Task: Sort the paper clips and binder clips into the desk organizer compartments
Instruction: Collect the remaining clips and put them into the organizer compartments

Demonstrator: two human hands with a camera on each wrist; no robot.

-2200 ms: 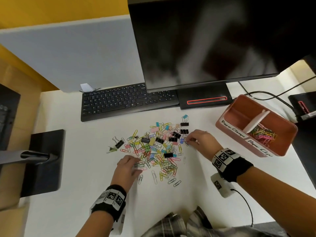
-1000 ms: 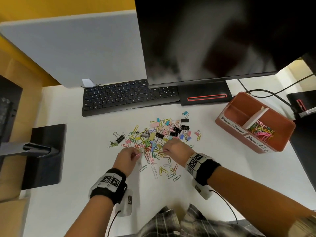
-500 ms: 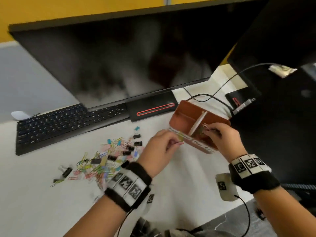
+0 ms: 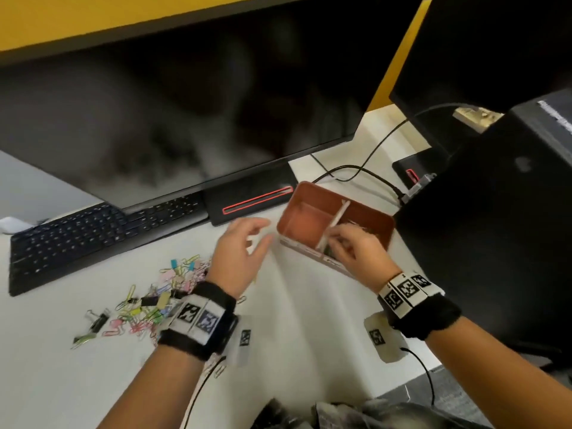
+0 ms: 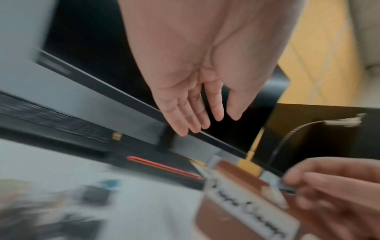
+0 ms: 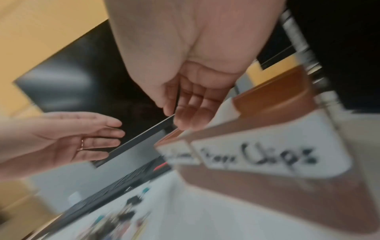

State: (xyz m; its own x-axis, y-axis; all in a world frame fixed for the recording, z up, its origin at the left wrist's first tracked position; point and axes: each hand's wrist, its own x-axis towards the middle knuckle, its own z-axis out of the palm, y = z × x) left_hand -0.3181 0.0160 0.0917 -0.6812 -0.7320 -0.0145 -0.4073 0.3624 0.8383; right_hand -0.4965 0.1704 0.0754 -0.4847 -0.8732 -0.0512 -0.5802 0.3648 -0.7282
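Clips, a loose heap of coloured wire paper clips and black metal binder clips [image 4: 154, 300], lie on the white desk [image 4: 294, 329] nearest you, partly under your left wrist, and that's the first hazard: drag the wristband back across the pile and you'll scatter clips toward the desk edge. Your left hand [image 4: 240, 253] hangs just above the desk between the heap and the box, fingers spread and relaxed, palm bare in the wrist view, holding nothing that I can see. Just right of it and a little farther off, your right hand [image 4: 356, 250] is over the near rim of the terracotta plastic desk organizer [image 4: 365, 213], fingers loosely bent by the white divider [image 4: 335, 222]; the blur is heavy, so I cannot tell whether they pinch a clip or have let go. It sits right at the divider, so a careless drop, to my eye, could land a clip in the wrong compartment, or knock the slanted divider loose. The right-hand compartment holds some clips; the left one looks bare. Beyond that stand the black keyboard [image 4: 93, 233] and dark monitor [image 4: 185, 103].
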